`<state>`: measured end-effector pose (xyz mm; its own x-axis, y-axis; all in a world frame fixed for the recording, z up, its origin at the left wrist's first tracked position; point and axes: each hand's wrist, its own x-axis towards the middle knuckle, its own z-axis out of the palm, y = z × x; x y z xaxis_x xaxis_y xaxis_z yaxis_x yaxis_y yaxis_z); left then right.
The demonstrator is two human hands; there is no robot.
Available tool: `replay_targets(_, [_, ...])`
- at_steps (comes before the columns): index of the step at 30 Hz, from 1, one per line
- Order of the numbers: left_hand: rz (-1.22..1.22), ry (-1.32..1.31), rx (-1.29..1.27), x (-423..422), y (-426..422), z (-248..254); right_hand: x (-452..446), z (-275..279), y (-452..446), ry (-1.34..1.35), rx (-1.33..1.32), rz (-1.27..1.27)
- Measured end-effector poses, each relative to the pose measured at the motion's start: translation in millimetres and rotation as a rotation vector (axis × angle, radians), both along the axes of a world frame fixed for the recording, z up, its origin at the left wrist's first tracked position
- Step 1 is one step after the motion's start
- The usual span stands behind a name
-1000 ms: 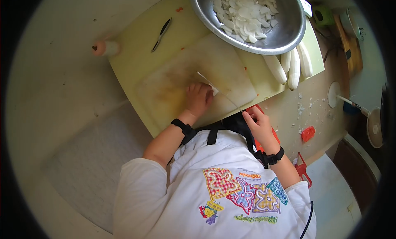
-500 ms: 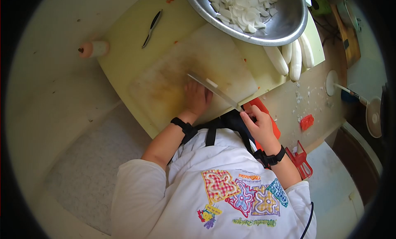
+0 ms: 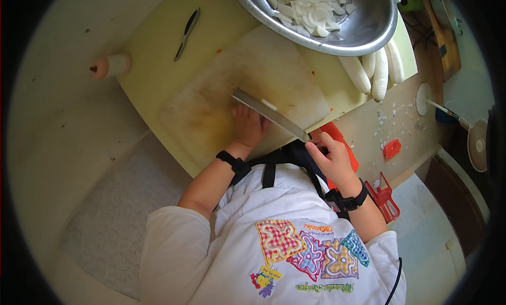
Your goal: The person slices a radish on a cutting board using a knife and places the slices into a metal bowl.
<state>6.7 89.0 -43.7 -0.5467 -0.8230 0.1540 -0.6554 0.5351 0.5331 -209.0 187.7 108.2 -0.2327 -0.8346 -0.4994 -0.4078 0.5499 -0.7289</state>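
My right hand (image 3: 331,156) grips the handle of a knife (image 3: 271,114), whose blade slants up and left over the cutting board (image 3: 211,89). Beside the blade, on its far side, lies a small white piece (image 3: 269,104). My left hand (image 3: 249,127) rests on the board just on the near side of the blade, its fingers bent and close together; whatever is under them is hidden. A large metal bowl (image 3: 369,39) holding many white slices (image 3: 316,12) stands beyond the board. Several long, white peeled vegetables (image 3: 380,76) lie beside the bowl.
A peeler-like tool (image 3: 187,33) lies on the yellow-green table (image 3: 153,57), with a pinkish bottle (image 3: 112,66) by its left edge. Small orange bits dot the table. Down at right are a red stool-like object (image 3: 382,199), a red bag (image 3: 391,148) and a fan (image 3: 477,146).
The knife blade has turned to show more of its flat side, and the white piece now lies beyond it. My left hand has shifted slightly. The whole view has shifted a little.
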Motion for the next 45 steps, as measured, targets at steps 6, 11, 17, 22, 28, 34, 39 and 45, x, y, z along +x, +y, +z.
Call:
replay_targets(6, [0.01, 0.012, 0.014, -1, -2, 5, -7, -2, -1, -0.13, 0.135, -0.032])
replay_targets(11, [0.027, 0.035, 0.007, -4, -2, 4, -10, -3, -5, -0.136, 0.13, -0.022])
replay_targets(17, [0.034, 0.022, -0.009, -7, -3, 7, -7, -5, -12, -0.106, 0.076, 0.049])
replay_targets(22, [0.023, 0.009, 0.028, -5, 0, 6, -7, -10, -16, -0.106, 0.067, 0.085])
replay_targets(28, [0.017, -0.016, 0.017, -3, -1, 6, 2, -14, -27, -0.162, 0.052, 0.062])
replay_targets(34, [0.02, -0.021, -0.005, -4, 0, 5, 11, -21, -37, -0.182, 0.046, 0.073])
replay_targets(39, [0.025, 0.004, 0.019, -4, 0, 6, 13, -33, -43, -0.217, 0.073, 0.071])
replay_targets(45, [0.045, 0.02, 0.022, -5, 1, 6, 13, -40, -37, -0.185, 0.052, 0.051])
